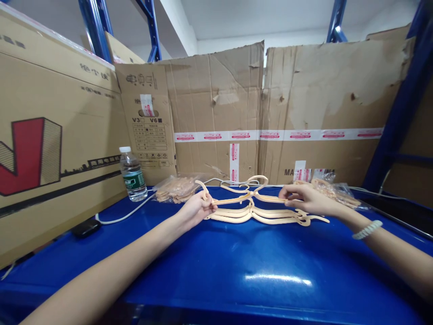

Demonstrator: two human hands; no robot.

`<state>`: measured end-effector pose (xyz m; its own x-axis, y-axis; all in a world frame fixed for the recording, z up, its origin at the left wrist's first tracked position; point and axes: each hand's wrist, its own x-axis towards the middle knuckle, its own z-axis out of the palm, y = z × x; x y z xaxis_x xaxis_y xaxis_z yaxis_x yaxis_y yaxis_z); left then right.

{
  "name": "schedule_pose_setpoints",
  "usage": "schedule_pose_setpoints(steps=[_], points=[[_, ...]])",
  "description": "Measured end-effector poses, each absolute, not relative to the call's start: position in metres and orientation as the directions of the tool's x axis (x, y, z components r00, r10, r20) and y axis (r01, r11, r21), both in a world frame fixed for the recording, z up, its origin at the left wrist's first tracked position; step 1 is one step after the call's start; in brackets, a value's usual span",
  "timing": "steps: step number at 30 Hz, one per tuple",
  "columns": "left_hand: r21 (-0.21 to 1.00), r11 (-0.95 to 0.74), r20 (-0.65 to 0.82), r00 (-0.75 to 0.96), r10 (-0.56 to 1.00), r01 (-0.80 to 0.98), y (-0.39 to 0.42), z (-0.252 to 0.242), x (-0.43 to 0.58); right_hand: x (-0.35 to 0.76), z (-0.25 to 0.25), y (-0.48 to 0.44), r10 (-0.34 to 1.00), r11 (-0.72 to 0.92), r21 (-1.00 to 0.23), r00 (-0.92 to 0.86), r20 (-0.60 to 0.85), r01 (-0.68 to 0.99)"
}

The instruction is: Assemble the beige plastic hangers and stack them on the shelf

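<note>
A cream plastic clothes hanger is held between my two hands, its hook pointing up and away. My left hand pinches the hanger's left end, with a curved tip rising above the fingers. At the other end, my right hand grips the right arm of the same hanger between thumb and fingers. Just below and nearer to me, more hangers of the same colour lie stacked together on the blue table. Part of their right ends shows beneath my right hand.
Clear bags of hangers lie at the back left and back right. A water bottle stands at left, near a white cable and a small black object. Cardboard sheets wall off the rear, and a large box the left.
</note>
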<state>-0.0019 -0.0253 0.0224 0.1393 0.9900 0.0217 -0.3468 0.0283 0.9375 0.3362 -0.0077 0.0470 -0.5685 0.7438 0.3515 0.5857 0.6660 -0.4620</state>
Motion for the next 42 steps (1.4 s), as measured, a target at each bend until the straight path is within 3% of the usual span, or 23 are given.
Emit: schedule_pose_setpoints(steps=[14, 23, 30, 42], points=[[0.941, -0.087, 0.113, 0.064, 0.991, -0.326, -0.023, 0.018, -0.004, 0.335, 0.049, -0.011, 0.758, 0.639, -0.500, -0.591, 0.278, 0.584], [0.936, -0.122, 0.131, 0.004, 0.991, -0.329, -0.022, 0.017, -0.003, 0.334, 0.053, -0.015, 0.733, 0.674, -0.416, -0.625, 0.270, 0.611], [0.931, -0.157, 0.137, -0.083, 0.987, -0.331, -0.021, 0.017, -0.003, 0.328, 0.055, -0.023, 0.759, 0.611, -0.528, -0.626, 0.178, 0.590], [0.932, -0.122, 0.094, -0.095, 0.991, -0.342, -0.022, 0.018, 0.000, 0.324, 0.053, -0.024, 0.789, 0.568, -0.527, -0.601, 0.130, 0.632]])
